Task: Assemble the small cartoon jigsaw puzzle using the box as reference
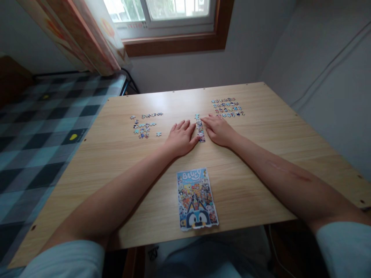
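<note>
A narrow joined strip of jigsaw puzzle pieces [200, 130] lies on the wooden table between my hands. My left hand [182, 138] rests palm down to its left, fingers spread, with the thumb at the strip's lower part. On the other side my right hand [218, 129] lies flat, its index fingertip by the strip's upper part. Neither hand grips anything. Loose puzzle pieces [145, 127] are scattered left of my left hand. More puzzle pieces [227, 105] sit in rows just beyond my right hand. Nearer to me is a Bluey picture sheet [197, 199].
The wooden table [246, 185] has its far edge near the wall below a window [178, 9]. A bed with a checked cover [58, 135] stands along the left side. A curtain [89, 34] hangs at the back left, and a cable [324, 71] runs along the right wall.
</note>
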`<state>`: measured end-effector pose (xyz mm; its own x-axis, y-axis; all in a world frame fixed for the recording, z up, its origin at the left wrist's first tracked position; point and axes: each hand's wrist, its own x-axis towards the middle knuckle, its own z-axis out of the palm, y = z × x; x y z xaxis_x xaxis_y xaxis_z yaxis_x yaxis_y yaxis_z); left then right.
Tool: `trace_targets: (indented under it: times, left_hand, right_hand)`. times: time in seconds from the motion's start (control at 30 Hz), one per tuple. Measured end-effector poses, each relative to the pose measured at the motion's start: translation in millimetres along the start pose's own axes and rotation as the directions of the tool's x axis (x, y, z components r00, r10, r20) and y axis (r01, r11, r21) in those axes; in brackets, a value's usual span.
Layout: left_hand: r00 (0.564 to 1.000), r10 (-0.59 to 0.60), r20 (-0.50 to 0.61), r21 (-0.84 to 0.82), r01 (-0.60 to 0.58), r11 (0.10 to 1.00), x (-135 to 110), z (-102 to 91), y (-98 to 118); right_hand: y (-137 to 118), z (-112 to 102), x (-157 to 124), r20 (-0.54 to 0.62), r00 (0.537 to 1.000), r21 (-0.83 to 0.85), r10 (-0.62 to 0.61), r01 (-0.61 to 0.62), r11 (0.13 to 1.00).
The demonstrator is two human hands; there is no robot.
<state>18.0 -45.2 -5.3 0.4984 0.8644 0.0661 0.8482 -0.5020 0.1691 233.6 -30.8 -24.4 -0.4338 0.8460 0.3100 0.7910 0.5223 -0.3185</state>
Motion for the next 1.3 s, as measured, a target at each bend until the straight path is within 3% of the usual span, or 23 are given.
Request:
trace_targets:
  times: [0.37, 0.6, 1.0, 1.3]
  left_hand:
    - [0.995, 0.024, 0.099, 0.048, -0.029, 0.998, 3, -2.5, -5]
    - [0.993, 0.014, 0.118, 0.094, -0.025, 0.995, 2, -5.0, -4]
    - [0.993, 0.007, 0.114, 0.113, -0.020, 0.993, -3, -7.0, -5]
    - [0.993, 0.011, 0.120, 0.081, -0.021, 0.997, -8, -9.1, -5]
  right_hand:
    - [-4, 2, 0, 0.011, 1.000, -0.181, -0.011, 0.013, 0.983]
    - [-11, -4, -1, 0.087, 0.995, -0.244, 0.039, -0.017, 0.970]
    - [-17, -6, -3, -0.011, 0.999, -0.199, 0.037, -0.039, 0.979]
    - [-19, -1, -3, 0.002, 1.000, -0.242, 0.029, -0.028, 0.970]
